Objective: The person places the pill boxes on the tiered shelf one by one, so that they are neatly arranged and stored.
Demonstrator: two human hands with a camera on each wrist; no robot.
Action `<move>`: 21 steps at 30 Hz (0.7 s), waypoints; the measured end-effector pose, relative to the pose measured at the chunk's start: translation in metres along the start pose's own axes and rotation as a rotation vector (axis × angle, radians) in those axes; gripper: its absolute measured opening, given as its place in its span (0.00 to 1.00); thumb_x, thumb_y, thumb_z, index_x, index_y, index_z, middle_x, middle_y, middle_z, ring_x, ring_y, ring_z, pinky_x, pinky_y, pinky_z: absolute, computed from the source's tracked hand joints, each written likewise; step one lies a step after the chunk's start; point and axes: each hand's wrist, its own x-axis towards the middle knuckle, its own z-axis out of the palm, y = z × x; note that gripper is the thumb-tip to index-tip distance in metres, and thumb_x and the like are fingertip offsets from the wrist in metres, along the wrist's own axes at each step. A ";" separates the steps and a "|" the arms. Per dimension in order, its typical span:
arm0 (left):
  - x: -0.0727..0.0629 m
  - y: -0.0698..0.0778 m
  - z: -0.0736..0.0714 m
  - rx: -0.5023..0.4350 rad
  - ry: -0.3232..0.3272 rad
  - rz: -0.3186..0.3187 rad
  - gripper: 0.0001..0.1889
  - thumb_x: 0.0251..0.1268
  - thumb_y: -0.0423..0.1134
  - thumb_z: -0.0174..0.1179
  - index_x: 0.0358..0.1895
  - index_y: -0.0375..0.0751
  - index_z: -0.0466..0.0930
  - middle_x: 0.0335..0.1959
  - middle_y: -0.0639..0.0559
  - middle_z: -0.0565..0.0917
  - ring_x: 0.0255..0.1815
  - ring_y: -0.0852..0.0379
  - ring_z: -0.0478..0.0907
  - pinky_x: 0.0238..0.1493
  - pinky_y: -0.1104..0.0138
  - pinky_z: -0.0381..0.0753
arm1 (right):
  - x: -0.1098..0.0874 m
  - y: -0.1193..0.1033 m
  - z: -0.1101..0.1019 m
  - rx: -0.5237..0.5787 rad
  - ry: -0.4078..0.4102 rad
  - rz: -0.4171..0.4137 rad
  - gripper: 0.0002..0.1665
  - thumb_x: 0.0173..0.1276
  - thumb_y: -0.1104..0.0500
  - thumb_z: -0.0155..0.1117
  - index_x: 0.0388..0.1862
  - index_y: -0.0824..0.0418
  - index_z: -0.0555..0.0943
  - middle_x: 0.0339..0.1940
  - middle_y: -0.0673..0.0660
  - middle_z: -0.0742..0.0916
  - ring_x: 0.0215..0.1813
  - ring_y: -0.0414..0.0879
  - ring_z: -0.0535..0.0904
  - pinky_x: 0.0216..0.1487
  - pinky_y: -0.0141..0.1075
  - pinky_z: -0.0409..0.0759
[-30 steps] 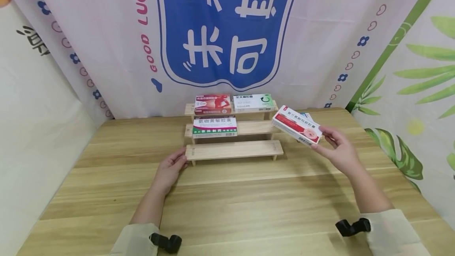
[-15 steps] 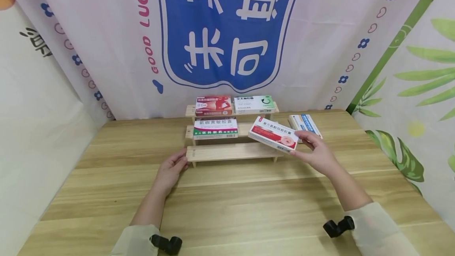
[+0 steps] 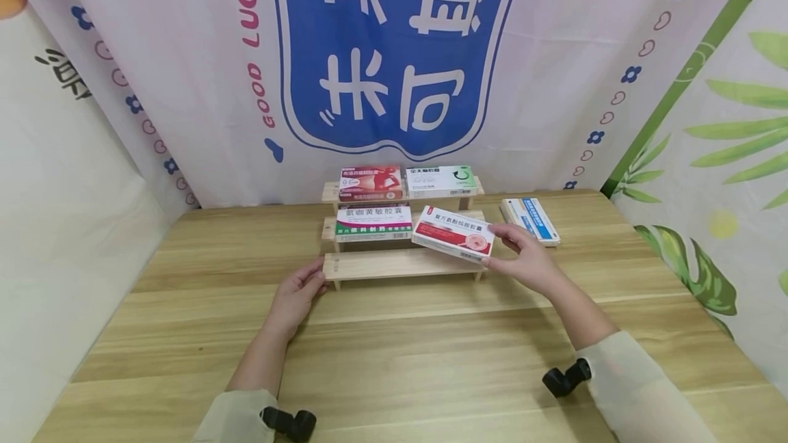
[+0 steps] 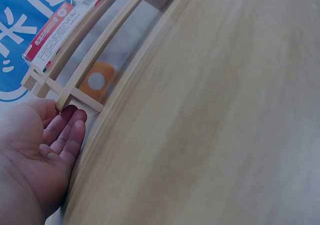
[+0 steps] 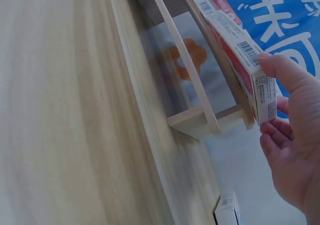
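My right hand (image 3: 523, 257) pinches the right end of a red-and-white medicine box (image 3: 452, 232), thumb on the near side and fingers behind. The box slants over the right part of the middle step of a three-tier wooden display rack (image 3: 394, 264), close beside a white, purple and green medicine box (image 3: 373, 223). At the rack's left end, my left hand (image 3: 298, 296) holds the lowest step between thumb and fingers; the left wrist view shows the fingertips (image 4: 77, 116) under the board's end. The right wrist view shows the held box (image 5: 250, 67) end-on, its barcode towards me.
A red medicine box (image 3: 371, 183) and a white-green one (image 3: 440, 181) lie on the top step. On the wooden table (image 3: 394, 368), right of the rack, lies a blue-and-white box (image 3: 531, 221). A printed cloth (image 3: 209, 87) hangs behind.
My right hand has carried the red-and-white box leftwards from right of the rack to over its middle step, uncovering the blue-and-white box. My left hand has stayed at the rack's end.
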 end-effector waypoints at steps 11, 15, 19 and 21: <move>0.000 -0.001 0.000 -0.010 0.002 -0.009 0.23 0.78 0.35 0.45 0.72 0.35 0.63 0.72 0.38 0.68 0.45 0.78 0.76 0.51 0.81 0.79 | 0.013 0.003 0.002 0.112 0.015 0.047 0.42 0.67 0.52 0.67 0.74 0.64 0.63 0.74 0.65 0.69 0.75 0.59 0.65 0.76 0.47 0.66; 0.000 -0.002 0.000 -0.003 0.003 -0.009 0.23 0.78 0.36 0.45 0.72 0.36 0.63 0.71 0.38 0.69 0.45 0.79 0.76 0.51 0.82 0.79 | 0.016 0.004 0.007 0.140 0.060 0.057 0.39 0.68 0.52 0.66 0.73 0.65 0.65 0.72 0.66 0.72 0.72 0.59 0.69 0.72 0.45 0.70; 0.000 -0.001 0.000 0.002 0.006 -0.005 0.23 0.78 0.36 0.46 0.72 0.36 0.64 0.71 0.39 0.69 0.46 0.78 0.76 0.52 0.81 0.79 | 0.019 0.004 0.011 0.161 0.096 0.049 0.36 0.69 0.51 0.65 0.71 0.64 0.67 0.70 0.66 0.75 0.70 0.59 0.72 0.69 0.44 0.74; 0.000 0.000 0.000 0.002 0.008 -0.005 0.23 0.78 0.36 0.46 0.72 0.36 0.64 0.72 0.39 0.69 0.46 0.77 0.76 0.52 0.81 0.79 | 0.021 0.004 0.013 0.167 0.114 0.046 0.36 0.70 0.51 0.64 0.71 0.64 0.68 0.68 0.67 0.76 0.69 0.59 0.73 0.69 0.43 0.74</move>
